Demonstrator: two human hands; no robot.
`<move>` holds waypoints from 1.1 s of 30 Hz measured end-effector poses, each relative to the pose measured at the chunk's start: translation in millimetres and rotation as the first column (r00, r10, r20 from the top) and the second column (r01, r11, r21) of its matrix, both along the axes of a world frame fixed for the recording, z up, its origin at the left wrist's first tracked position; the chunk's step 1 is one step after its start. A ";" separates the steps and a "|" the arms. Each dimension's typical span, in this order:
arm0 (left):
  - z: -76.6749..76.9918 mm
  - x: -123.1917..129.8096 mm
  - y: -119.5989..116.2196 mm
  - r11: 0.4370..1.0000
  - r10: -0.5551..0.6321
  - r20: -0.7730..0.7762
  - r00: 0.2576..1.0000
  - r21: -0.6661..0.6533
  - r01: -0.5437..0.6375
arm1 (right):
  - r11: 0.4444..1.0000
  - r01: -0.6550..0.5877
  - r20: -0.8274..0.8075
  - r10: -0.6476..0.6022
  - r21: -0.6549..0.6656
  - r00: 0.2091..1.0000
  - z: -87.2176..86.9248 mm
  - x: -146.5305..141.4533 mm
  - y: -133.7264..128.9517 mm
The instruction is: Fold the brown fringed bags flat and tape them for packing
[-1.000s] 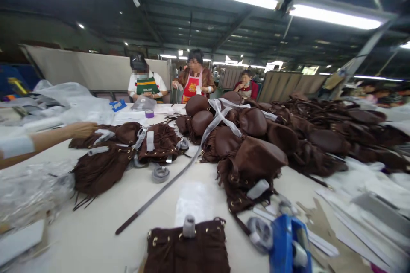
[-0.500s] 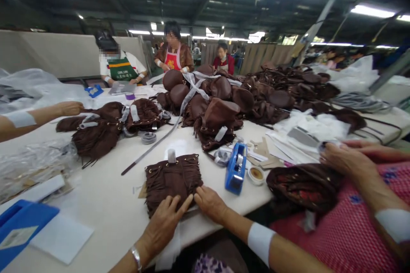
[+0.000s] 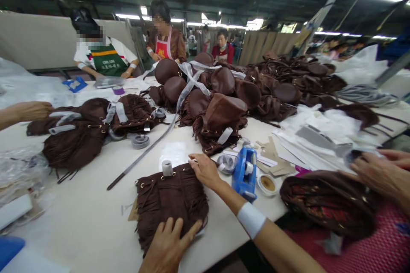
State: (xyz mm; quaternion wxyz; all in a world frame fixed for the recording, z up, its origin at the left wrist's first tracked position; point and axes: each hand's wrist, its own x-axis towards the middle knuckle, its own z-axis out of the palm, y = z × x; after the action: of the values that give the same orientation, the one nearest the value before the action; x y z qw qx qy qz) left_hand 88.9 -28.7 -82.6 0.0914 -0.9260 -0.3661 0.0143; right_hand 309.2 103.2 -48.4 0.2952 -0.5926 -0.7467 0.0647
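Observation:
A dark brown fringed drawstring bag (image 3: 171, 198) lies on the table in front of me, with gold eyelets along its top edge. A whitish wrapped piece (image 3: 167, 168) stands up at that edge. My left hand (image 3: 169, 243) rests on the lower part of the bag, fingers spread. At its upper right corner is my right hand (image 3: 206, 172), wrist wrapped in a white band, fingers stretched leftward; nothing shows in them. Beyond the fingertips lies a clear plastic sheet (image 3: 173, 153). A blue tape dispenser (image 3: 245, 175) stands right of that hand.
Brown bags (image 3: 221, 115) are heaped behind, and more fringed bags (image 3: 80, 136) lie left beside a co-worker's hand (image 3: 30, 111). On the right a co-worker's hands (image 3: 378, 170) are above an open bag (image 3: 326, 202). A round container (image 3: 267, 184) sits beside the dispenser.
My right hand has moved from the bag's lower edge up to its upper right corner. My left hand stays on the lower part. The view has shifted slightly.

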 end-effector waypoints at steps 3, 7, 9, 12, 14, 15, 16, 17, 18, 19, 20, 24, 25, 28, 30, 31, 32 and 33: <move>6.5 2.5 8.0 0.986 -0.042 -0.021 0.999 -0.162 0.038 | 0.996 -0.056 0.065 0.060 -0.070 0.996 -19.5 -20.1 36.8; 3.9 -0.9 16.4 0.953 -0.063 0.030 0.998 -0.295 0.069 | 0.992 -0.020 0.158 0.040 -0.123 0.987 -46.3 -27.9 55.0; -0.9 -4.1 18.5 0.946 -0.056 0.073 0.996 -0.315 0.076 | 0.991 0.014 0.193 0.012 -0.134 0.981 -54.5 -28.3 58.1; -7.9 -8.8 19.9 0.947 -0.043 0.120 0.992 -0.313 0.079 | 0.989 0.070 0.228 -0.038 -0.133 0.973 -58.9 -32.6 57.6; -9.9 -11.1 20.3 0.952 -0.044 0.150 0.988 -0.293 0.087 | 0.989 0.083 0.238 -0.051 -0.124 0.970 -55.9 -35.7 55.6; -9.5 -12.1 20.2 0.955 -0.048 0.167 0.985 -0.281 0.094 | 0.989 0.077 0.239 -0.046 -0.122 0.970 -52.1 -35.9 55.0; -8.1 -12.9 19.9 0.959 -0.047 0.185 0.982 -0.268 0.096 | 0.990 0.065 0.238 -0.034 -0.123 0.971 -46.4 -34.6 54.9; -5.8 -13.7 19.2 0.963 -0.040 0.207 0.978 -0.253 0.093 | 0.991 0.050 0.235 -0.019 -0.127 0.972 -38.5 -31.9 55.5; -2.8 -14.7 18.1 0.967 -0.031 0.231 0.973 -0.238 0.087 | 0.991 0.038 0.232 -0.007 -0.130 0.973 -28.1 -28.3 57.0; 0.6 -16.1 16.8 0.971 -0.024 0.256 0.966 -0.223 0.083 | 0.991 0.032 0.229 -0.002 -0.130 0.974 -15.1 -24.8 59.4; 4.0 -17.8 15.3 0.975 -0.024 0.281 0.959 -0.207 0.085 | 0.992 0.036 0.226 -0.007 -0.124 0.974 -0.1 -22.8 62.5; 11.9 -26.4 11.8 0.981 -0.058 0.364 0.929 -0.150 0.120 | 0.997 0.061 0.226 -0.048 -0.048 0.973 60.9 -56.0 75.0; 11.8 -27.8 11.6 0.982 -0.056 0.385 0.921 -0.146 0.121 | 0.999 0.014 0.232 -0.006 -0.035 0.973 69.7 -76.4 74.9; 7.5 -27.9 11.1 0.982 -0.016 0.440 0.898 -0.164 0.098 | 0.957 -0.261 0.362 0.291 -0.130 0.886 67.4 -150.2 64.7; 3.3 -26.5 10.7 0.981 0.014 0.466 0.884 -0.177 0.078 | 0.938 -0.226 0.493 0.332 -0.264 0.804 45.1 -192.6 56.1; 1.4 -26.1 10.5 0.981 0.022 0.477 0.879 -0.178 0.073 | 0.933 -0.197 0.525 0.335 -0.302 0.783 31.0 -207.7 53.4; -0.3 -26.0 10.5 0.982 0.025 0.488 0.873 -0.175 0.070 | 0.931 -0.164 0.551 0.329 -0.327 0.767 17.0 -218.1 52.3; -1.8 -26.2 10.7 0.983 0.024 0.497 0.867 -0.169 0.069 | 0.930 -0.141 0.565 0.322 -0.340 0.759 4.3 -224.1 52.9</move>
State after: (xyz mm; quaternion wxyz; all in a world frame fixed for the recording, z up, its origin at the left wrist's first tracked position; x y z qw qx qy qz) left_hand 62.7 -18.1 -84.3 -0.0904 -0.9070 -0.3636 -0.1923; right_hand 85.1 156.1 -44.1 -0.0589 -0.5184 -0.8530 0.0097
